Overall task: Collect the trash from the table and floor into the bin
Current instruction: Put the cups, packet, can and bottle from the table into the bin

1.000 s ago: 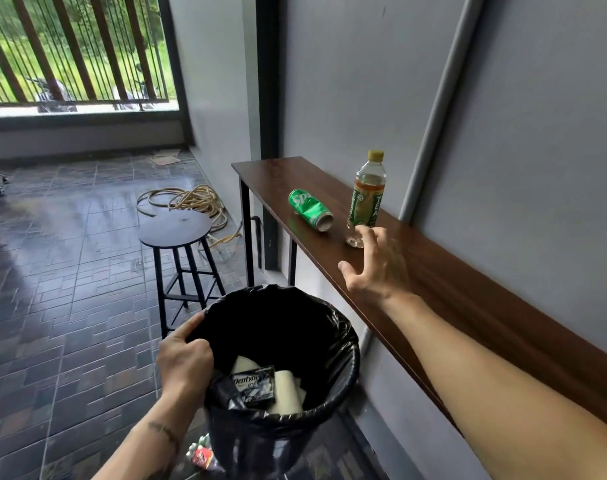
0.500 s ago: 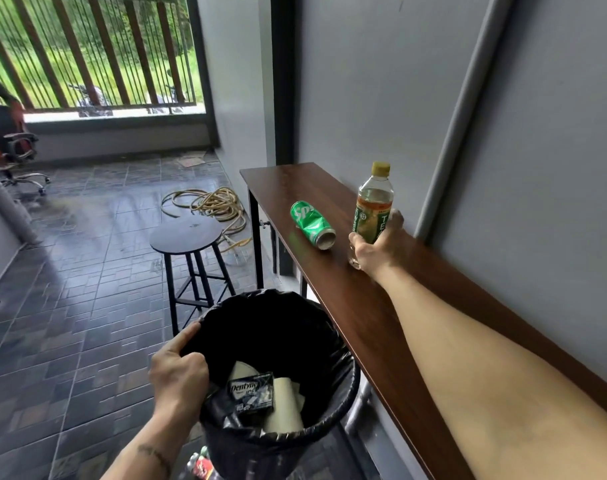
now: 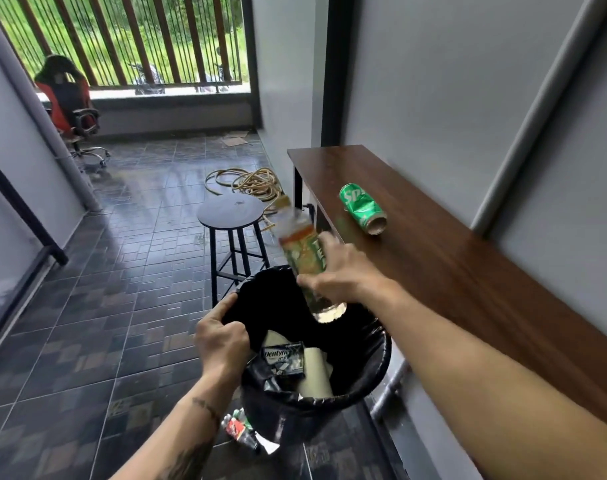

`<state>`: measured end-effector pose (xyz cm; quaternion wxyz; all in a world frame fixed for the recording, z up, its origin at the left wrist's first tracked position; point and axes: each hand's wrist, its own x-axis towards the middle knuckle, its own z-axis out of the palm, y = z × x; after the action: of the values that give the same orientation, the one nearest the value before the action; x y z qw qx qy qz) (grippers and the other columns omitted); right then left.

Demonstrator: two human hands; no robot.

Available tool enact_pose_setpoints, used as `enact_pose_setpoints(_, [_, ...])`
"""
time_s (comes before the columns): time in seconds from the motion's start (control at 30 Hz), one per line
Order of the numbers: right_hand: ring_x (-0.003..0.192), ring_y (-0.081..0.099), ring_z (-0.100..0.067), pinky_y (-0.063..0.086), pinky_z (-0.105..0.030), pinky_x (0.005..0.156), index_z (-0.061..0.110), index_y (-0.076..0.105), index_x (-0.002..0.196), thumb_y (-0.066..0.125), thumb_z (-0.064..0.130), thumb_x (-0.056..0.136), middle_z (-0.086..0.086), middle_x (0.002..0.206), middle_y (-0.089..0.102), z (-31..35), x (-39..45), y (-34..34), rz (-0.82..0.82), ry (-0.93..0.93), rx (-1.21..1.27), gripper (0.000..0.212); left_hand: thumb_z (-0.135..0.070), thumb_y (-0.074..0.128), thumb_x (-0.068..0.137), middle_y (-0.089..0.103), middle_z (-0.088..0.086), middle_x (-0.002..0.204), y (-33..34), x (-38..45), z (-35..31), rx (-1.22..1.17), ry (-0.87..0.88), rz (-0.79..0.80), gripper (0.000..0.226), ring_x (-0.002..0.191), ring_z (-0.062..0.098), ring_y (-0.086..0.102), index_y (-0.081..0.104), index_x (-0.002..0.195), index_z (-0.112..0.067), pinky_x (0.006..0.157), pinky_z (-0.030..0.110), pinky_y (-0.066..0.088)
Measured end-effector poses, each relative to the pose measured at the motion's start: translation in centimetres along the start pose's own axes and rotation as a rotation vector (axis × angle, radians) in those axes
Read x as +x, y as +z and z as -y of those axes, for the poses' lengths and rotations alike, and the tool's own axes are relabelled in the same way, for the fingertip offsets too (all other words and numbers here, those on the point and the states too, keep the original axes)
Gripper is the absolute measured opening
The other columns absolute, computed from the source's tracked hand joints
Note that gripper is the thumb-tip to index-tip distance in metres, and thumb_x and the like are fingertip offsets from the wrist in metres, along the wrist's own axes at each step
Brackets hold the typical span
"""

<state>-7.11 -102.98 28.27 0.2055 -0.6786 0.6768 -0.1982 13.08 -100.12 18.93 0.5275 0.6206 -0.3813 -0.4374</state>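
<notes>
My right hand [image 3: 343, 275] grips a plastic tea bottle [image 3: 304, 258] with a yellow cap, blurred by motion, tilted over the far rim of the black-lined bin [image 3: 374, 372]. My left hand [image 3: 220, 341] holds the bin's near-left rim. Inside the bin lie a Dentyne gum pack [image 3: 283, 358] and pale paper pieces [image 3: 316, 372]. A dented green soda can [image 3: 362, 208] lies on its side on the brown wooden table [image 3: 468, 289] along the right wall. A small red-labelled bottle [image 3: 239, 429] lies on the floor by the bin's base.
A round black stool [image 3: 230, 212] stands just beyond the bin. A coiled hose [image 3: 250, 183] lies on the tiled floor behind it. A red and black office chair [image 3: 68, 105] sits at the far left by the barred window.
My right hand closed on the bottle on the table, lifted it and carried it left over the bin. My left hand stayed on the bin's rim.
</notes>
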Motion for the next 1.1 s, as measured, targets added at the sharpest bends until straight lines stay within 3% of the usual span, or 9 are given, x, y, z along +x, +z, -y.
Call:
enact_pose_setpoints(0.1, [0.106,0.062,-0.035,0.045,-0.036,0.081,0.022,0.039,0.122,0.067,0.034,0.072,-0.01,0.108,0.061,0.1,-0.6,5.4,0.205,0.054,-0.258,0.058,0.015,0.046,0.069,0.075,-0.001,0.113,-0.8,0.1,-0.3,0.004,0.002,-0.023,0.068,0.099,0.013,0.073,0.07,0.127,-0.013,0.093,0.036,0.058])
enact_pose_setpoints(0.27, [0.112,0.06,-0.036,0.043,-0.039,0.08,0.018,0.039,0.121,0.067,0.032,0.075,-0.011,0.117,0.062,-1.7,-1.7,10.1,0.349,0.147,-0.415,0.056,0.01,0.045,0.065,0.075,0.001,0.117,-2.3,1.0,-0.6,-0.02,-0.008,-0.025,0.071,0.105,0.015,0.072,0.07,0.127,-0.013,0.097,0.036,0.057])
enact_pose_setpoints(0.47, [0.114,0.058,-0.037,0.045,-0.043,0.088,0.021,0.041,0.129,0.059,0.047,0.082,-0.012,0.124,0.054,-0.1,0.4,6.7,0.04,-0.043,-0.411,0.057,0.011,0.044,0.065,0.075,0.002,0.117,-2.1,1.1,-0.1,-0.014,-0.02,0.008,0.072,0.102,0.014,0.074,0.071,0.127,-0.014,0.094,0.037,0.059])
enact_pose_setpoints(0.63, [0.109,0.055,-0.036,0.048,-0.044,0.09,0.023,0.041,0.134,0.059,0.041,0.078,-0.01,0.124,0.053,-1.8,2.3,2.3,-0.253,-0.133,-0.361,0.062,0.019,0.043,0.072,0.076,0.001,0.112,-1.3,0.7,0.2,0.052,0.019,-0.015,0.069,0.098,0.018,0.073,0.072,0.125,-0.014,0.091,0.034,0.059])
enact_pose_setpoints(0.73, [0.111,0.051,-0.038,0.048,-0.048,0.091,0.021,0.043,0.132,0.059,0.038,0.074,-0.013,0.125,0.049,-3.7,4.3,-0.2,-0.358,-0.083,-0.394,0.062,0.02,0.044,0.074,0.075,0.004,0.115,-1.0,1.1,0.4,0.063,0.013,-0.038,0.067,0.087,0.01,0.072,0.07,0.128,-0.011,0.074,0.016,0.059])
enact_pose_setpoints(0.87, [0.123,0.04,-0.039,0.039,-0.05,0.103,0.026,0.037,0.137,0.062,0.037,0.078,-0.014,0.134,0.037,-6.2,7.3,-2.7,-0.385,0.069,-0.349,0.065,0.022,0.043,0.076,0.072,0.003,0.117,-0.2,0.9,0.0,0.062,0.019,-0.077,0.066,0.069,-0.01,0.067,0.068,0.128,-0.009,0.055,0.001,0.046])
enact_pose_setpoints(0.93, [0.128,0.035,-0.04,0.035,-0.05,0.107,0.029,0.035,0.139,0.063,0.037,0.082,-0.013,0.136,0.033,-7.3,8.9,-3.4,-0.349,0.136,-0.307,0.064,0.022,0.042,0.074,0.071,0.001,0.117,0.2,0.6,-0.2,0.071,0.04,-0.094,0.068,0.079,-0.009,0.07,0.069,0.127,-0.012,0.062,0.003,0.05])
enact_pose_setpoints(1.0, [0.129,0.036,-0.042,0.034,-0.05,0.109,0.031,0.034,0.142,0.064,0.036,0.084,-0.014,0.139,0.031,-8.3,10.3,-3.7,-0.307,0.183,-0.258,0.065,0.022,0.042,0.073,0.072,0.002,0.118,0.5,0.7,-0.4,0.077,0.05,-0.11,0.069,0.095,0.008,0.072,0.069,0.127,-0.012,0.075,0.008,0.054])
enact_pose_setpoints(1.1, [0.125,0.044,-0.045,0.04,-0.047,0.105,0.028,0.035,0.146,0.06,0.03,0.088,-0.017,0.137,0.036,-9.4,11.6,-3.2,-0.255,0.224,-0.166,0.063,0.023,0.042,0.073,0.073,0.001,0.116,0.9,1.1,-0.7,0.061,0.049,-0.124,0.067,0.102,0.012,0.071,0.07,0.126,-0.009,0.086,0.014,0.055])
